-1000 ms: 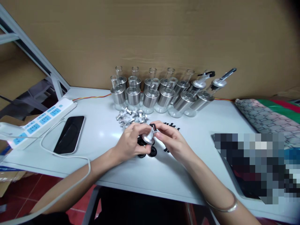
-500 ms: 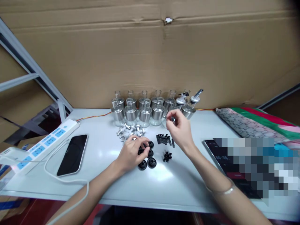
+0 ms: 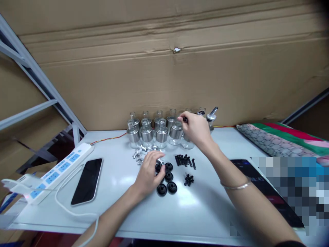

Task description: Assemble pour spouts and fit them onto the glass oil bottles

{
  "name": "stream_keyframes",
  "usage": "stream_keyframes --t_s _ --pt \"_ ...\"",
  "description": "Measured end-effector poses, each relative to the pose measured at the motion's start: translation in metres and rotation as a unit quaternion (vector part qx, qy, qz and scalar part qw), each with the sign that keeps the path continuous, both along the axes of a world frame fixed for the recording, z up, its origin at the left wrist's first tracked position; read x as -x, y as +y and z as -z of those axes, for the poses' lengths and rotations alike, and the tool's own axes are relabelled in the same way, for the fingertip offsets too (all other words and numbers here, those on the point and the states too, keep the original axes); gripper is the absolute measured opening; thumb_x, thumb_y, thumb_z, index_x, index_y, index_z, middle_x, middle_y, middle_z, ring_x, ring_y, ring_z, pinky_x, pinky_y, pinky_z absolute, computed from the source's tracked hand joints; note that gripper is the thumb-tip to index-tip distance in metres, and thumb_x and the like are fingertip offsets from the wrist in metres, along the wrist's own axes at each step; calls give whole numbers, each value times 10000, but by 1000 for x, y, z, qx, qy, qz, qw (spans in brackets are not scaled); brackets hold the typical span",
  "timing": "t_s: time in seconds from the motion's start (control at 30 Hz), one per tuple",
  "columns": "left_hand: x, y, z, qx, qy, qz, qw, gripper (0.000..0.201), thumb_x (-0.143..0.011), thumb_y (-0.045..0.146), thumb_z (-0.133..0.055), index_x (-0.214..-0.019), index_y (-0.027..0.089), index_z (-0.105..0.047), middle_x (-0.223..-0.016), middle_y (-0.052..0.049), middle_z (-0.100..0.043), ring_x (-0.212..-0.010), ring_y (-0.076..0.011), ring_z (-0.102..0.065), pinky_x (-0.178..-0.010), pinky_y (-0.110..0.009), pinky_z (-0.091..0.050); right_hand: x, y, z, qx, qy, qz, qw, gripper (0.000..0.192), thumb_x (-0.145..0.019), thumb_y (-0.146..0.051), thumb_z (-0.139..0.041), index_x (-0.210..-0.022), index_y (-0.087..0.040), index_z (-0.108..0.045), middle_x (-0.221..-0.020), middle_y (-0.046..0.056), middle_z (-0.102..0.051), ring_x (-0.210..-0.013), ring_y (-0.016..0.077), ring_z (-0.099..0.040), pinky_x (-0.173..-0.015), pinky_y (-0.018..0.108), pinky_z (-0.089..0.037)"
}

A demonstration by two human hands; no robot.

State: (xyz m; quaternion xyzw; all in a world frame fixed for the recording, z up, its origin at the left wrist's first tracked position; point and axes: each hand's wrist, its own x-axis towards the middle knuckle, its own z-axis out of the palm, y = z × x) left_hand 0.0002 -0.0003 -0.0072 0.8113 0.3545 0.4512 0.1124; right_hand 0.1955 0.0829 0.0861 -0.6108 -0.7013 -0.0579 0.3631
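A person sits at a white table, seen from above through a camera on their head. Both bare forearms reach forward.

The right hand is raised at the back of the table, over a cluster of small glass bottles with silver metal bands. Its fingertips are pinched shut on a small dark-tipped spout, held just above the right end of the bottle rows. A thin silver bangle sits on that wrist. Just beyond the hand, one bottle already wears a silver pouring spout.

The left hand rests lower, palm down, with fingers curled onto a group of round black caps — it touches the nearest ones, but whether it grips one cannot be told. Just behind its fingers lies a small heap of silver metal pieces. To the right of the caps lie a row of short black sticks and a little pile of tiny black bits.

At the left, a dark phone lies flat beside a white power strip with blue sockets. Brown cardboard forms the wall behind, and patterned fabric lies at the far right.
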Motion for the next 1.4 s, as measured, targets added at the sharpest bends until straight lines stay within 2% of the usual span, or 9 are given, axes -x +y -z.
stream_keyframes --t_s 0.1,0.2,0.3,0.4,0.6,0.8,0.93,1.07,1.4 --pt "-2 -3 3 118 -103 3 988 412 -858 238 -535 -1239 209 -380 -1245 -131 -520 -1181 -223 -511 -981 -429 -449 -5 -26 -28 -53 43 -31 997 128 -854 -239 -562 -783 -186 -655 -691 65 -674 -617 189 -574 -581 293 -342" --pt "-5 -5 0 267 -214 76 937 607 -818 427 -622 -1290 234 -291 -1337 -156 -463 -1272 -243 -464 -1001 -414 -450 -5 -54 -48 -36 113 -114 986 172 -866 -291 -567 -727 -204 -617 -542 0 -570 -494 129 -473 -521 277 -316" --pt "-6 -10 -8 409 -273 200 848 828 -651 591 -735 -1285 222 -350 -1308 -164 -518 -1222 -288 -521 -980 -418 -464 -1 -71 -51 42 190 -226 955 282 -874 -424 -551 -703 -203 -587 -486 -32 -493 -437 101 -416 -462 261 -301" --pt "-7 -18 -18 534 -270 317 736 762 -564 534 -813 -1160 153 -531 -1104 -152 -645 -1014 -287 -641 -865 -383 -512 4 -70 -41 122 247 -301 913 348 -850 -508 -554 -708 -191 -574 -502 -37 -487 -451 94 -432 -449 251 -316" --pt "-10 -31 -16 605 -345 351 626 468 -589 319 -799 -992 131 -652 -888 -96 -678 -799 -203 -667 -721 -286 -517 1 -46 -23 224 270 -346 870 334 -829 -478 -586 -683 -178 -587 -465 -51 -473 -451 82 -406 -463 246 -304" --pt "-20 -35 2 665 -404 330 534 465 -505 212 -717 -949 85 -657 -784 -102 -692 -677 -211 -672 -666 -334 -544 6 -36 -12 152 475 -331 801 132 -837 -333 -599 -841 -201 -613 -566 -56 -487 -531 89 -488 -535 242 -375" --pt "-22 -37 4 672 -399 330 529 450 -474 168 -676 -911 61 -659 -738 -103 -691 -639 -201 -671 -611 -285 -533 15 -32 -4 168 607 -311 711 88 -814 -295 -608 -829 -209 -615 -699 -33 -493 -662 101 -559 -621 242 -454" --pt "-20 -39 -2 673 -407 323 526 403 -478 201 -676 -855 59 -670 -712 -100 -686 -626 -191 -669 -582 -251 -517 22 -32 1 205 647 -310 666 137 -839 -327 -591 -814 -194 -615 -724 -25 -513 -680 102 -591 -654 245 -489" --pt "-19 -39 -4 666 -395 329 540 410 -487 224 -741 -862 72 -672 -726 -95 -692 -628 -185 -673 -584 -249 -521 27 -40 -3 177 618 -333 690 241 -820 -406 -643 -758 -187 -566 -680 -35 -553 -633 96 -625 -620 232 -523"
